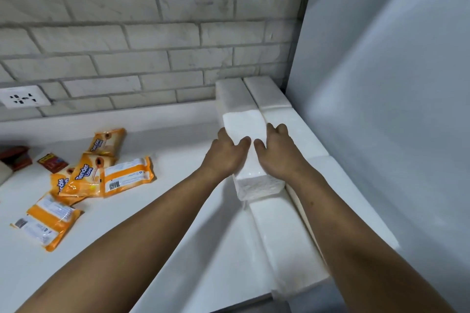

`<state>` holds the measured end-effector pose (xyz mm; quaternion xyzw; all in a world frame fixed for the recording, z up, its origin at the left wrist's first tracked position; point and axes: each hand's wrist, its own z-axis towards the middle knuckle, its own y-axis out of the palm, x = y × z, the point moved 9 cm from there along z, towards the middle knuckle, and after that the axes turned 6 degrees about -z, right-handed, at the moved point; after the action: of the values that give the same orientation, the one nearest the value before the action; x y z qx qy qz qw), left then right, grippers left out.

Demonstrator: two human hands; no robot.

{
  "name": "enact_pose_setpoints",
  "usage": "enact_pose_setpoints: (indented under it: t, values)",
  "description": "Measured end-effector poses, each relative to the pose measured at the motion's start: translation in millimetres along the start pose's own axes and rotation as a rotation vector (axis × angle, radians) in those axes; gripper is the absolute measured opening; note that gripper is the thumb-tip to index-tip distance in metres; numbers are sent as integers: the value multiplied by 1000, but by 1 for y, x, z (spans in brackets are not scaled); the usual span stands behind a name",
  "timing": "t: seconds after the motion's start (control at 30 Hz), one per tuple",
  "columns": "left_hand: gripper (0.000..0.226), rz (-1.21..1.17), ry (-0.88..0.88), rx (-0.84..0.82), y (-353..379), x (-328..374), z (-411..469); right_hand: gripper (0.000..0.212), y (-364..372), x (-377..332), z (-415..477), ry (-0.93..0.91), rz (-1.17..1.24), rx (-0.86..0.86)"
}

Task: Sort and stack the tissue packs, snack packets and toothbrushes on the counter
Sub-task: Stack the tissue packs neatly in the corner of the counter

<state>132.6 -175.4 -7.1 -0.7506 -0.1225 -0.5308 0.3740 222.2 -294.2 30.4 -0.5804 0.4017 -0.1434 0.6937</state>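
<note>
Head view: a grey brick wall fills the back, and a plain pale panel stands just right of the top tissue pack. The white counter runs left from that pack.

White tissue packs lie in two rows under and around the top tissue pack, pressed against the panel. At least five can be counted besides the top one: two behind it touching the wall, two to its right along the panel, and one in front of it reaching the counter's near edge. The seams are blurred, so the count is not certain.

The top tissue pack sits on the left row, long side running away from the camera. The left hand grips its left edge, fingers curled down the side and thumb on top. The right hand grips its right edge the same way. The two thumbs nearly meet.

Left of the top tissue pack is a broad bare stretch of counter. Beyond it five orange packs lie in a loose pile, some overlapping. Farther left lie one small red packet and a dark red thing cut by the frame edge. One wall socket sits above them.
</note>
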Motion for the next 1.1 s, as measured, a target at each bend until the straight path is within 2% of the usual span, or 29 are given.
enact_pose_setpoints:
  t: [0.17, 0.3, 0.37, 0.53, 0.67, 0.87, 1.1]
  values:
    - [76, 17, -1, 10, 11, -10, 21, 21, -14, 5, 7, -81, -148, 102]
    - [80, 36, 0, 28, 16, -2, 19, 39, -33, 21, 18, -91, -233, 229]
    - [80, 45, -5, 38, 18, -1, 19, 47, -29, 35, 23, -48, -254, 188]
    - [85, 78, -36, 64, 23, 0, 28, 70, 8, 67, 23, 56, -209, -113]
    - [90, 97, -47, 84, 25, 0, 32, 73, 14, 71, 24, 46, -220, -131]
    - [74, 131, -63, 99, 28, -1, 34, 70, 16, 72, 25, 26, -246, -128]
    - [80, 131, -72, 69, 29, -1, 34, 70, 16, 72, 26, 15, -236, -118]
